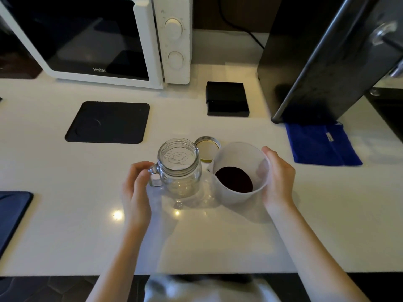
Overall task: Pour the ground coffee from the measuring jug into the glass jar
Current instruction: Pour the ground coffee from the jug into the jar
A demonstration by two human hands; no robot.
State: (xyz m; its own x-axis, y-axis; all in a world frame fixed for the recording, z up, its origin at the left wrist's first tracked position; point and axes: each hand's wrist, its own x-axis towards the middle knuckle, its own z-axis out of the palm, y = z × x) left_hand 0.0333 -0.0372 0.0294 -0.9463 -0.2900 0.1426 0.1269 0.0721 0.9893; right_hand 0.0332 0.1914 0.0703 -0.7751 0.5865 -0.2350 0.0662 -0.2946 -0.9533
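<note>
A clear glass jar [178,168] with a side handle stands upright and empty in the middle of the white counter. My left hand [136,186] curls around its handle, fingers touching the glass. Right of the jar stands a translucent white measuring jug [241,194] with dark ground coffee [234,179] lying in its bottom. My right hand [278,177] grips the jug's right wall, thumb on the rim. The jug's spout faces the jar and the two stand close together. The jar's round lid [207,148] lies upside down just behind them.
A white microwave [170,40] stands at the back left, with a black mat [108,122] in front of it. A small black scale [226,99] sits behind the lid. A tall black appliance [316,57] and a blue cloth [320,144] are at the right. A dark blue mat [12,212] lies at the left edge.
</note>
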